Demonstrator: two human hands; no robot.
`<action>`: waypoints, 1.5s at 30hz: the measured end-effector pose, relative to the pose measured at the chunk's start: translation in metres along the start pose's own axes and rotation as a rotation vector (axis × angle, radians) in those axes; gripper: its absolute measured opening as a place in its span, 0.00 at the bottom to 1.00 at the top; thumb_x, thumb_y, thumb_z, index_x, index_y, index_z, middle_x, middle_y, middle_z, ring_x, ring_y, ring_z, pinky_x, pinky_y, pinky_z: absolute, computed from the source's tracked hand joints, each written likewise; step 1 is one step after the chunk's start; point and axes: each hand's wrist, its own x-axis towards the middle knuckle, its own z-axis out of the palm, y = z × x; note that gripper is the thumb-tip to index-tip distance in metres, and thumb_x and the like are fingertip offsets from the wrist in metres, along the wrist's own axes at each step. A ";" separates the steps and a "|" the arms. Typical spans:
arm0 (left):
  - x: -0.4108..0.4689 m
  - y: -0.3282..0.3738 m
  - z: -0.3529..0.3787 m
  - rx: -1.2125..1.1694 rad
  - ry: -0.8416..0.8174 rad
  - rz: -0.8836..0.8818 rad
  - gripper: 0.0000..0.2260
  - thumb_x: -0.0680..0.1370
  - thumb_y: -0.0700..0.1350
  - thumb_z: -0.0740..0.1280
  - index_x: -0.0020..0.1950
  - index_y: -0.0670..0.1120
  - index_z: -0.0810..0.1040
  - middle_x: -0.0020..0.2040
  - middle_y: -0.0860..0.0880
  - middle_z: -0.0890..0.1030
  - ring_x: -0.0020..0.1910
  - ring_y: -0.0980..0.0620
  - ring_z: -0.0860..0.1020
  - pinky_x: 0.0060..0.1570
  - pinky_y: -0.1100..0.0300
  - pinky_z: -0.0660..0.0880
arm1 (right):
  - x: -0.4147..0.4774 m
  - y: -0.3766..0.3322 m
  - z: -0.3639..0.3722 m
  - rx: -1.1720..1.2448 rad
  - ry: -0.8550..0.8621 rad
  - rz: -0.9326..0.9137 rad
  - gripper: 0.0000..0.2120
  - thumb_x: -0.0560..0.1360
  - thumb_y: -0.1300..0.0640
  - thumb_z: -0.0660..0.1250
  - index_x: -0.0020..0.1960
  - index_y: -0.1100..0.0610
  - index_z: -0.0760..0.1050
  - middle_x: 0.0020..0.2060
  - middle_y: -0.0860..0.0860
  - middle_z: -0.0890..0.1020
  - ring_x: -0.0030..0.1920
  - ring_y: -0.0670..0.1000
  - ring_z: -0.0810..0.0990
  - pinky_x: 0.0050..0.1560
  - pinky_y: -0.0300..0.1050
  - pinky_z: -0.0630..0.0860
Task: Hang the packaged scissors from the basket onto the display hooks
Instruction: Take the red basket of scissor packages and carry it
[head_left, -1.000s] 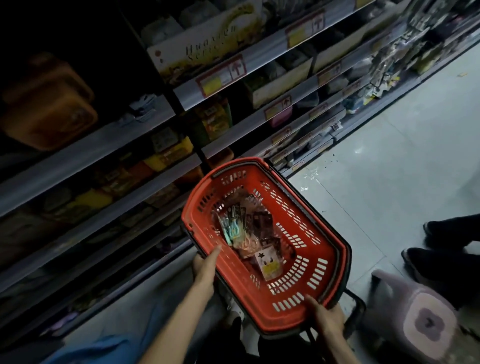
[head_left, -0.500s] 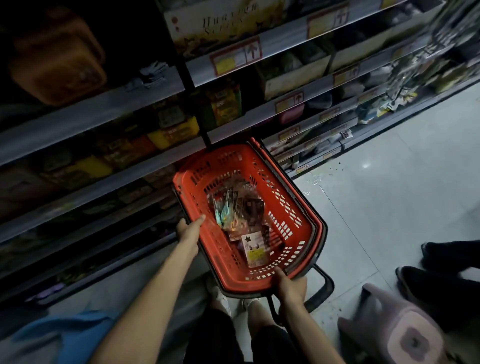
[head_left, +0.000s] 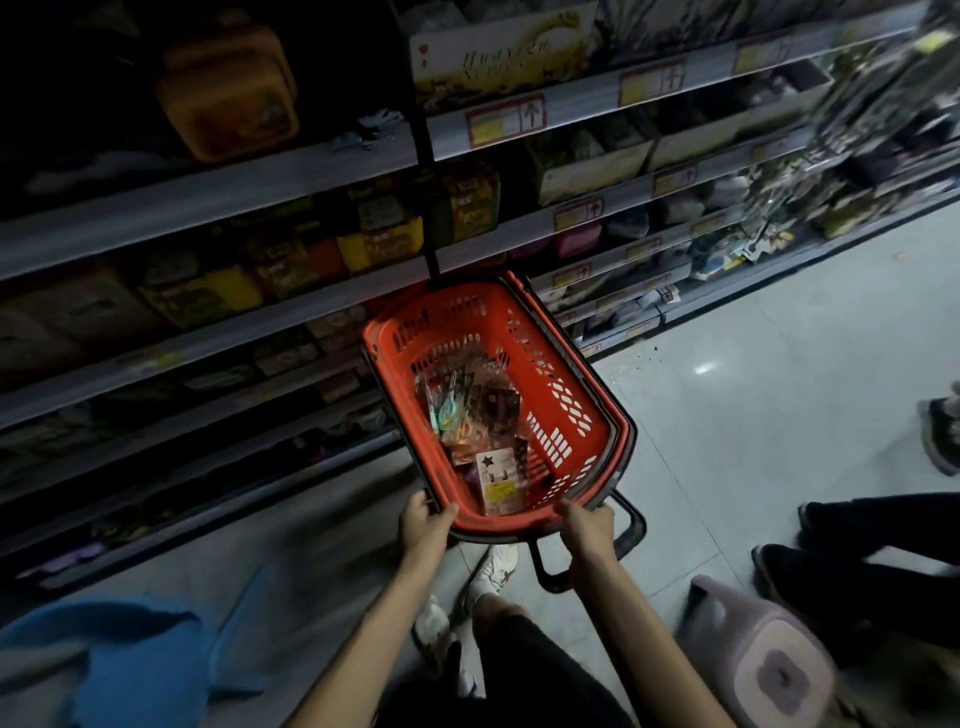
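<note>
A red plastic basket (head_left: 582, 395) hangs in front of me above the floor. Several packaged scissors (head_left: 470, 421) lie in a heap on its bottom, with a white card pack (head_left: 496, 480) nearest me. My left hand (head_left: 423, 525) grips the near rim at its left corner, thumb curled over the edge. My right hand (head_left: 587, 530) grips the near rim at its right corner. The basket's black handle (head_left: 623, 545) hangs down by my right hand. Hanging goods on hooks (head_left: 769, 218) show blurred at the far right of the shelves.
Dark store shelves (head_left: 260, 171) with boxes and price tags run along the left and top. A pink stool (head_left: 769, 670) stands at lower right beside another person's dark shoes (head_left: 810, 571). A blue object (head_left: 130, 660) lies at lower left. My white shoes (head_left: 493, 571) are under the basket.
The basket has swung round and away from me. My left hand slid from the left side rim to the near left corner. The view has tilted up toward the shelves.
</note>
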 end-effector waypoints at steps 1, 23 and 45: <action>-0.004 0.001 -0.001 -0.009 0.006 0.002 0.12 0.80 0.35 0.71 0.56 0.49 0.74 0.48 0.49 0.81 0.46 0.49 0.81 0.57 0.49 0.77 | -0.005 -0.001 -0.004 -0.017 -0.031 0.006 0.07 0.73 0.66 0.70 0.50 0.60 0.78 0.43 0.57 0.83 0.40 0.54 0.79 0.43 0.47 0.75; 0.021 -0.010 0.015 0.025 0.326 -0.040 0.10 0.82 0.44 0.72 0.62 0.45 0.80 0.54 0.42 0.84 0.56 0.38 0.83 0.57 0.41 0.80 | 0.066 -0.073 -0.043 -0.662 0.005 -0.507 0.22 0.84 0.54 0.56 0.77 0.44 0.63 0.56 0.58 0.74 0.50 0.62 0.80 0.57 0.55 0.76; 0.032 0.046 -0.005 1.265 0.110 0.972 0.16 0.79 0.47 0.61 0.62 0.49 0.82 0.55 0.51 0.80 0.51 0.48 0.80 0.54 0.51 0.74 | 0.044 -0.046 0.006 -1.158 -0.296 -1.068 0.20 0.68 0.61 0.72 0.59 0.54 0.77 0.54 0.55 0.77 0.51 0.61 0.78 0.46 0.51 0.76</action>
